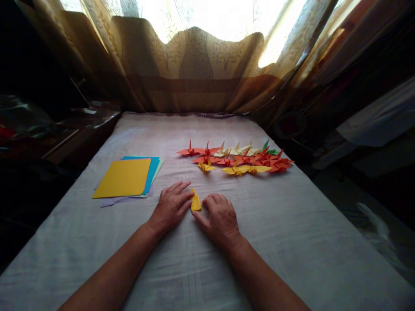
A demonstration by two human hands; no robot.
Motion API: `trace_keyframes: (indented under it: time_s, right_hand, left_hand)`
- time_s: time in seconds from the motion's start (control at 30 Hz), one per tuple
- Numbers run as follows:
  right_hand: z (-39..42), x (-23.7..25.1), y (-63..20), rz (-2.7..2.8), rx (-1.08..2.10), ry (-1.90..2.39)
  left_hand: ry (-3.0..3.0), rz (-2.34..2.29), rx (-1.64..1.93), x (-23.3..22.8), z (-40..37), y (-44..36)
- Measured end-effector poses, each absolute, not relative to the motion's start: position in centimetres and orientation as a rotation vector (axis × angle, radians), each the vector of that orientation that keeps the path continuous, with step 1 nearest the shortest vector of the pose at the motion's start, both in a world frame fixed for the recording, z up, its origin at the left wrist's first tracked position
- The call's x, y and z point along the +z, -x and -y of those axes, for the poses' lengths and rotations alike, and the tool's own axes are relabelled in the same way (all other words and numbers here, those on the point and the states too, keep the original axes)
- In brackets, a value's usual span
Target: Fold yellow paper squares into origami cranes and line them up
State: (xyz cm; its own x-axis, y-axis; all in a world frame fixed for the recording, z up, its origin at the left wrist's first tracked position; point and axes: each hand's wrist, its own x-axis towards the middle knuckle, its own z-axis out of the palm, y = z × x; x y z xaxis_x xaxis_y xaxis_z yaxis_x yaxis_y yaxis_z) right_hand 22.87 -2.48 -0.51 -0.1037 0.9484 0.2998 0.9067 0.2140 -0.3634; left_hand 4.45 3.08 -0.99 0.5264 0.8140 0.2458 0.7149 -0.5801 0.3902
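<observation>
A small piece of folded yellow paper (196,202) lies on the cloth between my two hands. My left hand (171,204) holds its left edge with the thumb and a fingertip, while the other fingers stretch out over the cloth. On the other side, my right hand (222,218) has its thumb at the paper's lower edge and its curled fingers close to the right edge. Just beyond my hands stands a single yellow paper crane (206,166).
A stack of square coloured sheets (125,178), yellow on top, lies to the left. Rows of red paper cranes (246,160), with cream, green and yellow ones, stand at the back right. The white cloth (191,263) covers the table. Curtains (194,65) hang behind it.
</observation>
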Motion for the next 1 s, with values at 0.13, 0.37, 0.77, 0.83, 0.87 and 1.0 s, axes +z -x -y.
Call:
trace_keyframes:
  time_s: [0.13, 0.37, 0.77, 0.83, 0.87, 1.0]
  right_hand:
    - [2.6, -0.3, -22.7, 2.096, -0.007, 1.79]
    - [2.5, 0.0, -23.0, 2.119, 0.033, 1.791]
    - [2.5, -0.1, -22.8, 2.097, 0.05, 1.778]
    - [2.5, -0.1, -23.1, 2.068, 0.095, 1.754]
    - [2.4, -0.1, -23.2, 2.049, 0.122, 1.74]
    - [2.3, -0.3, -23.8, 2.003, 0.221, 1.675]
  left_hand:
    - [-2.581, -1.26, 0.589, -0.7, -2.8, -4.5]
    - [-2.624, -1.227, 0.636, 0.0, -2.4, -4.5]
    - [-2.656, -1.221, 0.593, -0.2, -2.3, -4.4]
    - [-2.657, -1.219, 0.606, -0.2, -2.3, -4.4]
    - [-2.656, -1.223, 0.609, -0.2, -2.3, -4.3]
    - [-2.661, -1.2, 0.617, -0.5, -2.4, -4.2]
